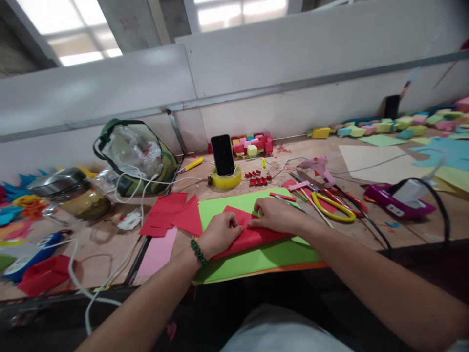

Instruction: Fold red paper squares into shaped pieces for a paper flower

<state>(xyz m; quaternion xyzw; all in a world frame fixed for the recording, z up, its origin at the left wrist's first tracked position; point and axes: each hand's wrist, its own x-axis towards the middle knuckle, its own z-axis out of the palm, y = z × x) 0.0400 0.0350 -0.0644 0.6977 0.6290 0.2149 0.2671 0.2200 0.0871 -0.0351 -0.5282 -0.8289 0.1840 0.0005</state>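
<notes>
Our left hand (221, 234) and right hand (275, 215) rest curled on the red sheet (252, 238) just below the frame's centre, pinching or merely pressing we cannot tell, its fold seemingly unfinished, while small red pieces (259, 181) above look already shaped.

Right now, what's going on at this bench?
Someone's left hand and right hand are close together on a red sheet, which lies over a green sheet. Whether they pinch it or only press it can't be made out. Beyond them, a phone stands upright at a yellow roll; a pink glue gun lies off to the right.
</notes>
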